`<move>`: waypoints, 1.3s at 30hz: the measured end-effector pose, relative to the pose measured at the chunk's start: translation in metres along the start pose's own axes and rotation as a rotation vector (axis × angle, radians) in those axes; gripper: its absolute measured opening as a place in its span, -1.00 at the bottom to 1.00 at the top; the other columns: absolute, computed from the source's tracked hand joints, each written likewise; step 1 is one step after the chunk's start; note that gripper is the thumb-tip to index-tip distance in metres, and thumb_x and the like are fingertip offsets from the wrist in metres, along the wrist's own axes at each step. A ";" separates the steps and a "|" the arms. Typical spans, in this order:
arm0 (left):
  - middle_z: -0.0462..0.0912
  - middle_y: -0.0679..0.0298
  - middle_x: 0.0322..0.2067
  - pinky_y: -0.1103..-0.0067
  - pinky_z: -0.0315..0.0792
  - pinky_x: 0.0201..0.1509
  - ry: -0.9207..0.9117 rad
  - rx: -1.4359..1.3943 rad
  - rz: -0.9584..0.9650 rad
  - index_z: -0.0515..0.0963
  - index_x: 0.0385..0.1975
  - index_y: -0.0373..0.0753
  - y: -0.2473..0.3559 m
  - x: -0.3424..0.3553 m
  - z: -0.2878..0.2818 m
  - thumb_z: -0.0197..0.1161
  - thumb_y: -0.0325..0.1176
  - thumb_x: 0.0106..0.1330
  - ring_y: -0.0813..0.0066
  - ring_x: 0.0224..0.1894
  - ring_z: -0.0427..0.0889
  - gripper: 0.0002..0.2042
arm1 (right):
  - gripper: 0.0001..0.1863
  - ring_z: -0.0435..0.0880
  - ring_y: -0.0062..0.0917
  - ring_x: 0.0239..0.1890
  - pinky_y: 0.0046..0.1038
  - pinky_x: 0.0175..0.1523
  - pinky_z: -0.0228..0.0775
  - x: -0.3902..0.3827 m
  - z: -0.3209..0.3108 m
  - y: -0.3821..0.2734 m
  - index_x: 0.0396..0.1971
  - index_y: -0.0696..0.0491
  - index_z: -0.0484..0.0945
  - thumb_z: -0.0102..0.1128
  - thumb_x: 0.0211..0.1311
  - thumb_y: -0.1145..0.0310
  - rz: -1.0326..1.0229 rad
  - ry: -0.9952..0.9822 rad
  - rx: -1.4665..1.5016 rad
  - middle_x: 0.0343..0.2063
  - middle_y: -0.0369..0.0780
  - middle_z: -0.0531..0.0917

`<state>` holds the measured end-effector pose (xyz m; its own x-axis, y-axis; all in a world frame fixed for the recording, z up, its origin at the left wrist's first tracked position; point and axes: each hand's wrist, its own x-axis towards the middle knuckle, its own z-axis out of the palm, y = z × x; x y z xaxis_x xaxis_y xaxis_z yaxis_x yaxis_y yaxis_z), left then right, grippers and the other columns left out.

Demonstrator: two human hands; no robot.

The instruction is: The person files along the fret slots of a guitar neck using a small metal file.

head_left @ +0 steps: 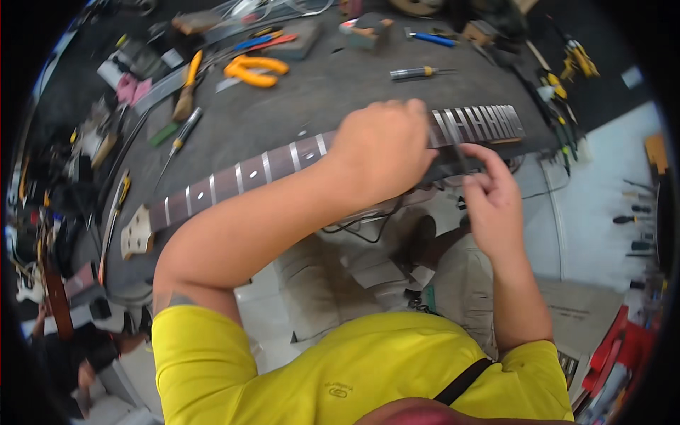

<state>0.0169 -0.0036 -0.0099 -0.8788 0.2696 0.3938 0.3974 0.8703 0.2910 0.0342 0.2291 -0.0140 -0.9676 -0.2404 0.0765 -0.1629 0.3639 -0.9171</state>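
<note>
A guitar neck [225, 184] with a dark fretboard, metal frets and pale inlays lies across the bench, its light wooden headstock [137, 232] at the left. My left hand [386, 149] rests over the fretboard toward its right end, fingers curled closed; what they grip is hidden beneath the hand. Close beside it, a thin dark strip-like tool [459, 150] crosses the frets, blurred by motion. The fingers and thumb of my right hand [494, 195] pinch its near end, just off the neck's near edge.
On the dark bench [319, 92] lie orange-handled pliers [256, 71], a brush [185, 99], a screwdriver [183, 138], another screwdriver [418, 73] and a blue-handled tool [433, 39]. Clutter lines the left side. Another person [78, 354] is at the lower left. Cables [372, 230] hang below the edge.
</note>
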 end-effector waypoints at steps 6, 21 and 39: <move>0.74 -0.08 -0.32 0.20 0.69 -0.16 0.051 0.026 0.075 0.52 -0.12 -0.41 0.005 -0.006 0.001 0.59 -0.12 0.30 -0.10 -0.24 0.81 -0.51 | -0.63 0.44 -0.63 -0.58 -0.42 -0.37 0.28 -0.016 -0.006 -0.016 0.21 0.12 0.60 0.18 0.46 0.53 0.021 -0.004 -0.105 -0.65 -0.23 0.56; 0.73 -0.09 -0.30 0.15 0.68 -0.17 -0.033 0.090 -0.002 0.47 -0.17 -0.38 0.010 -0.001 -0.002 0.58 -0.08 0.31 -0.16 -0.23 0.79 -0.50 | -0.61 0.66 -0.17 -0.56 -0.18 -0.34 0.43 -0.004 0.002 -0.023 0.22 0.13 0.58 0.18 0.43 0.50 -0.016 -0.136 -0.145 -0.59 -0.08 0.64; 0.73 -0.08 -0.28 0.13 0.68 -0.14 -0.036 0.094 -0.026 0.48 -0.13 -0.38 0.008 -0.004 -0.005 0.57 -0.10 0.31 -0.17 -0.21 0.79 -0.51 | -0.64 0.78 0.08 -0.37 0.00 -0.17 0.57 0.008 0.004 -0.033 0.18 0.11 0.60 0.17 0.43 0.45 -0.070 -0.131 -0.227 -0.52 0.05 0.72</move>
<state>0.0251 0.0000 -0.0055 -0.8980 0.2601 0.3548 0.3496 0.9115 0.2167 0.0329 0.2115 0.0152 -0.9219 -0.3808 0.0717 -0.2817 0.5313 -0.7990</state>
